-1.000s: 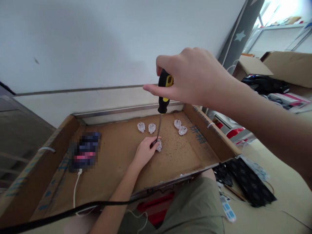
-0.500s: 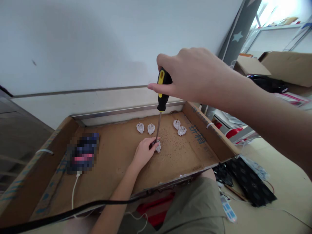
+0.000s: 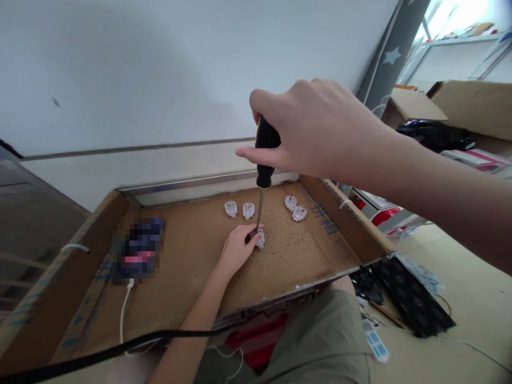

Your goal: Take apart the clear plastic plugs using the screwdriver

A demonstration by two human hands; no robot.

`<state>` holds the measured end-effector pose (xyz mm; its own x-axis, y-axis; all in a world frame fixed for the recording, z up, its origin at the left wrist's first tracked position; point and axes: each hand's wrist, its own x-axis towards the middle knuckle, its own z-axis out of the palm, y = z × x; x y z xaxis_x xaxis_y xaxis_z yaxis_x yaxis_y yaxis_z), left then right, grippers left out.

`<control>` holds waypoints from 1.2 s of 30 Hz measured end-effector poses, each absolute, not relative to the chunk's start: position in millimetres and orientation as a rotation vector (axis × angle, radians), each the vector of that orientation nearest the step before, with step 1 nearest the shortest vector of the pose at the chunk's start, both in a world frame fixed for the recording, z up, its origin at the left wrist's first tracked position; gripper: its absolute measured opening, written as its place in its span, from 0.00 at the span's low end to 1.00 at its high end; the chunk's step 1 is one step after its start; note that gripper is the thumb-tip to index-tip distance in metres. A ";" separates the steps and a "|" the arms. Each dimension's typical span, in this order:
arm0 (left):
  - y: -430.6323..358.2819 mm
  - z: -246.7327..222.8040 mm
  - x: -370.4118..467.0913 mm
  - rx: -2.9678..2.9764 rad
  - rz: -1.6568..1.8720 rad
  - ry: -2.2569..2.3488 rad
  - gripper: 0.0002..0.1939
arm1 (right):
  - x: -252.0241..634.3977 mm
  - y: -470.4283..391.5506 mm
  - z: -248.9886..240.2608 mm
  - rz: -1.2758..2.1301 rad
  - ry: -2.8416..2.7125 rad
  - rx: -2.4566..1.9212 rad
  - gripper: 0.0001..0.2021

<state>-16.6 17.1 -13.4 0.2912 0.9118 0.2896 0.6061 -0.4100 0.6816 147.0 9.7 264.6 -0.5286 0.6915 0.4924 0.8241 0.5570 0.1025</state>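
My right hand (image 3: 304,125) is closed round the black handle of a screwdriver (image 3: 266,146), which stands nearly upright. Its metal shaft runs down to a small clear plastic part (image 3: 261,240) on the cardboard. My left hand (image 3: 238,248) pinches that part from the left, and its fingers hide some of it. Behind the hands lie two similar clear parts with metal pins, one on the left (image 3: 231,208) and one beside it (image 3: 248,210). Another pair, a rear one (image 3: 290,202) and a front one (image 3: 299,213), sits to the right. Many tiny dark specks surround them.
A cardboard tray (image 3: 184,266) with raised sides bears everything. At its left lies a blurred-out device (image 3: 140,250) with a white cable (image 3: 123,314). A black cable (image 3: 160,334) crosses the front. Right of the tray are a black sheet (image 3: 416,296) and a power strip (image 3: 376,341).
The screwdriver handle has turned, so its yellow stripe no longer faces the camera, and it sits slightly lower. My right hand has shifted a little left. My left hand stays in place.
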 end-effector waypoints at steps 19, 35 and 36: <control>16.5 -13.2 -15.5 2.106 0.940 1.366 0.12 | 177.4 25.7 277.8 -0.093 -2.712 -1.358 0.27; 14.0 -11.2 -14.8 2.107 0.863 1.405 0.19 | 168.9 -0.1 257.7 -0.429 -2.443 -1.142 0.16; 13.6 -10.3 -15.4 2.097 0.862 1.415 0.19 | 180.3 -7.4 253.2 -0.433 -2.318 -1.202 0.14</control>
<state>-15.4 13.6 -10.3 0.2730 0.9318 0.2393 0.6401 -0.3617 0.6779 180.3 -7.4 253.2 -0.4919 0.6702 0.5558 0.8256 0.5617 0.0534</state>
